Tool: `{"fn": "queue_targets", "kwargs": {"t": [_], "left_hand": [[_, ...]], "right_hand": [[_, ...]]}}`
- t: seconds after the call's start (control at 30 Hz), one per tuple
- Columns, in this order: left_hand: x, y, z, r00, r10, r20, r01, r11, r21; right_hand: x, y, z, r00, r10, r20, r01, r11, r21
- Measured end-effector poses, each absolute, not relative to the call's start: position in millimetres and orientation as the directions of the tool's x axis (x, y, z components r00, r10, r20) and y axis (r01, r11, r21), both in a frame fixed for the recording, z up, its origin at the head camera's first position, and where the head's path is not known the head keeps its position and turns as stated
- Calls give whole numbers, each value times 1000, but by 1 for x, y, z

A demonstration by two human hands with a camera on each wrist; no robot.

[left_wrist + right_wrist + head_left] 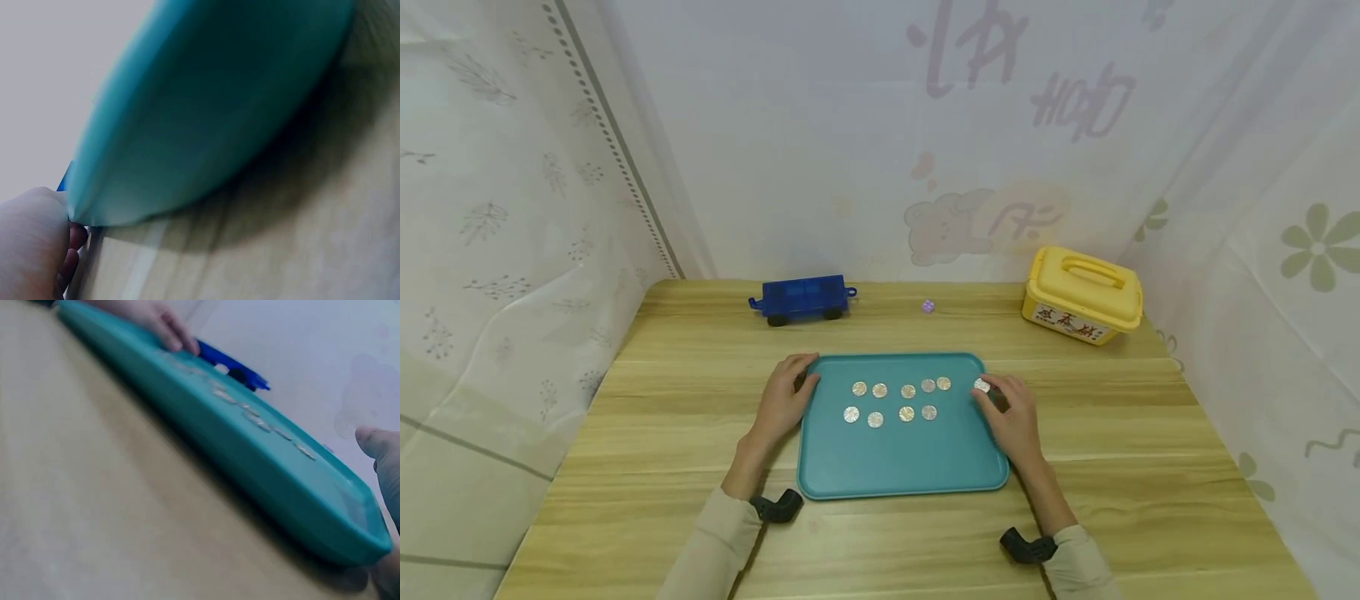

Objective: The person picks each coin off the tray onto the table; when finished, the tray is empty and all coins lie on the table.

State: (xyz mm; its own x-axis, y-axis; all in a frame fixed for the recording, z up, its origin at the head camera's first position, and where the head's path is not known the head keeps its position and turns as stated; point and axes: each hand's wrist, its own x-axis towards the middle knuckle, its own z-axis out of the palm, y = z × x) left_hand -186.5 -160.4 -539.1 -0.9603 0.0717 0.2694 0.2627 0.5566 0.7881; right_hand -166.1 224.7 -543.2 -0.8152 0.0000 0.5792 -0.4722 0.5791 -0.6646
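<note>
On the table lies a teal tray (902, 467) bearing several round, shiny coins (880, 390), set out in two loose rows, some silvery and some golden. My right hand (1013, 421) pinches a silvery coin (982, 385) between thumb and fingers over the tray's right side. Its thumb (370, 442) shows at the right edge of the right wrist view, where the coin cannot be made out. At the tray's upper left corner, my left hand (781, 404) holds the rim with bent fingers and thumb. In the left wrist view, fingertips (77, 237) curl beside the rim.
A blue toy wagon (805, 298) stands at the back left of the wooden table (700, 367). Behind the tray lies a small purple piece (928, 306). A yellow lidded box (1082, 293) with a handle stands at the back right. Patterned cloth (820, 150) hangs around the table.
</note>
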Motion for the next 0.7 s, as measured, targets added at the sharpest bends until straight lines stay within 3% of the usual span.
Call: {"fn": "queue_targets", "kwargs": {"t": [0.7], "left_hand": [[-188,-162,-540,-953,77,292,283,565,775]], "right_hand": [[-209,284,-543,-916,138,377,-171,715,-677]]}}
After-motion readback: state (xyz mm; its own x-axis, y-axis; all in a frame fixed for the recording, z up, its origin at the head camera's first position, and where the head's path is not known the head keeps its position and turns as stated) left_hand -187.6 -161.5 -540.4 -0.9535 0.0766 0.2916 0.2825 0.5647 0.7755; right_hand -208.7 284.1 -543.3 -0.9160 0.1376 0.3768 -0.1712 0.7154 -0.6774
